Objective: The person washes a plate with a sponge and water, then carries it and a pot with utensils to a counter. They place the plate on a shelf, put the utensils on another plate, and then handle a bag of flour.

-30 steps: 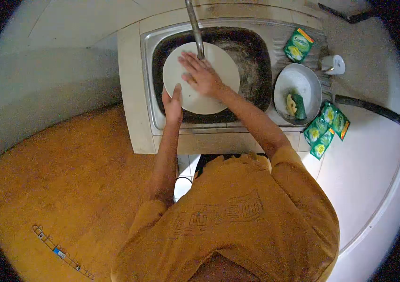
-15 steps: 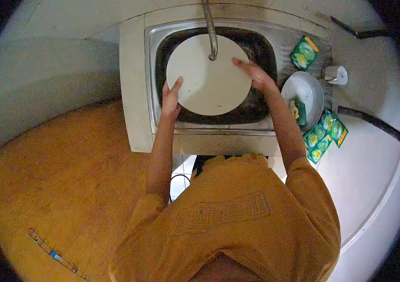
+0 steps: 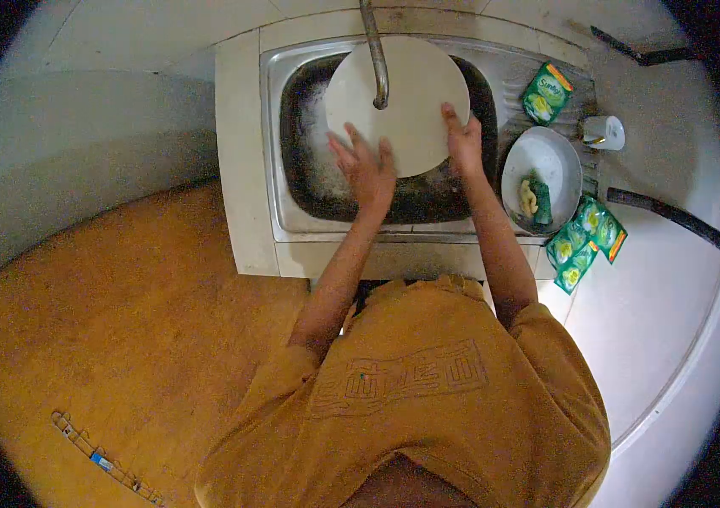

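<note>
A large, round, cream-white plate (image 3: 411, 131) is held over the sink (image 3: 313, 190), under the faucet (image 3: 377, 63). At the plate's right edge my right hand (image 3: 465, 151) grips the rim, thumb on the upper face. Spread over its lower-left face are the fingers of my left hand (image 3: 368, 176), laid against the surface rather than closed around it. The plate's underside is hidden.
Right of the sink, a white pan or bowl (image 3: 537, 157) holds a green scouring sponge (image 3: 543, 203) and something yellowish. Green packets (image 3: 546, 93) lie above and below it (image 3: 576, 275). A white mug (image 3: 605, 133) rests beside them.
The plate has moved up and right. My left hand has left its left rim and now lies spread on its lower face. My right hand still holds the right edge, slightly lower.
</note>
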A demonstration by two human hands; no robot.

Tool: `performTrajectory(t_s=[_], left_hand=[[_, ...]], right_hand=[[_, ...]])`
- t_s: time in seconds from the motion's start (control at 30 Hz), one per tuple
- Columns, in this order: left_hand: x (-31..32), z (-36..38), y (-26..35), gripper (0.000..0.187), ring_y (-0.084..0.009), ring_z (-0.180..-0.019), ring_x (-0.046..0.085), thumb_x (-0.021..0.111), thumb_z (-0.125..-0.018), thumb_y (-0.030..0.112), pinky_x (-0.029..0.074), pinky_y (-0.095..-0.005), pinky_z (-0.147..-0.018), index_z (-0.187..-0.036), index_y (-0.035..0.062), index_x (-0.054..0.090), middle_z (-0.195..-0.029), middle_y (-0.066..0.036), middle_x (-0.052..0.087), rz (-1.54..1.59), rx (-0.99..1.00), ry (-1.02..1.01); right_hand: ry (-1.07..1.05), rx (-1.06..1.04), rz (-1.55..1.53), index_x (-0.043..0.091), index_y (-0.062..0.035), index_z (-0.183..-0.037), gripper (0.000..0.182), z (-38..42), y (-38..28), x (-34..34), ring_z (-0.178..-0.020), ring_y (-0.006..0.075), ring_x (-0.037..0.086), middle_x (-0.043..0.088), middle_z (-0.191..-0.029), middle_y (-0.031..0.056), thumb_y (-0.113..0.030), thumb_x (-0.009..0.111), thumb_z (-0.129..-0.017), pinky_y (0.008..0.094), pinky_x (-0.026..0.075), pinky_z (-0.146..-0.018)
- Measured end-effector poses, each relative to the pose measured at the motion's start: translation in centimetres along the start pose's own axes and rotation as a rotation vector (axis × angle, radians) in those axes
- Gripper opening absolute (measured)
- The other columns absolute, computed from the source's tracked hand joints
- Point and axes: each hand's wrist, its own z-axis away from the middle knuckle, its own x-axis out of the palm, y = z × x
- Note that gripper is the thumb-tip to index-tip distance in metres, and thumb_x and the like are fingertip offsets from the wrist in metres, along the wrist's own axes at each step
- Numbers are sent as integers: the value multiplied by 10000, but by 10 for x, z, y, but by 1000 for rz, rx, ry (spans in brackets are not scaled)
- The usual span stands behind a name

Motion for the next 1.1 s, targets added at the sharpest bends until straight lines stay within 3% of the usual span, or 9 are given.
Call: performTrajectory(t_s=[0.1,0.27,0.4,0.47,0.6,0.8,0.87,0.9,1.1], left_hand=[[3,-22,5,700,-506,-1373,129,488,-942,361,130,-562,-1110,-1447,-38,212,-1490,-342,91,-235,142,34],[35,-72,5,666,-491,-1370,167,475,-946,358,122,-556,-1117,-1451,-8,240,-1500,-291,159,68,207,25],[26,-91,32,645,-468,-1368,205,477,-948,354,134,-565,-1113,-1461,34,252,-1498,-271,198,208,323,12],[17,-90,32,633,-444,-1368,232,475,-950,361,146,-564,-1111,-1472,79,254,-1510,-232,210,11,580,-117],[-15,-67,13,617,-423,-1373,243,468,-952,368,158,-565,-1108,-1477,121,261,-1507,-215,232,-117,565,-243],[-5,-44,-77,705,-416,-1350,282,516,-928,443,203,-533,-1103,-1461,62,256,-1446,-249,313,-46,17,-372],[-24,-49,-40,799,-417,-1310,324,583,-882,483,261,-491,-1086,-1408,-34,276,-1390,-293,339,600,-213,-465],[-29,-45,-21,799,-417,-1310,324,583,-882,483,261,-491,-1086,-1408,-34,276,-1390,-293,339,601,-215,-465],[0,-6,13,935,-455,-1337,238,632,-817,549,248,-509,-1088,-1398,-75,248,-1392,-374,250,389,-183,54]], right_hand=[[1,-79,112,574,44,-1132,466,18,-4,0,-872,167,611,666,-991,106,-375,589,-928,317,484,-786],[22,-263,372,604,61,-1058,379,42,2,9,-820,227,643,688,-913,156,-297,558,-940,358,500,-752],[17,-82,167,610,63,-1022,400,54,-4,16,-782,204,633,684,-879,146,-326,573,-937,357,502,-729],[40,-56,165,603,60,-1045,405,48,-4,14,-804,195,628,681,-907,145,-329,574,-938,348,498,-743],[64,-143,78,592,52,-1088,420,24,-7,5,-856,181,616,674,-969,144,-340,579,-936,321,484,-778],[61,-218,201,579,50,-1119,493,21,-34,-10,-914,162,584,657,-1016,126,-409,558,-940,311,462,-814],[117,-176,109,561,52,-1144,507,21,-29,-7,-928,160,577,647,-1037,128,-412,559,-939,314,459,-830],[116,-175,112,561,52,-1144,507,24,-27,-4,-928,160,577,647,-1037,128,-412,559,-939,314,459,-830],[198,-183,-35,552,53,-1146,460,26,-3,14,-926,150,574,640,-1037,116,-358,574,-942,305,465,-831]])
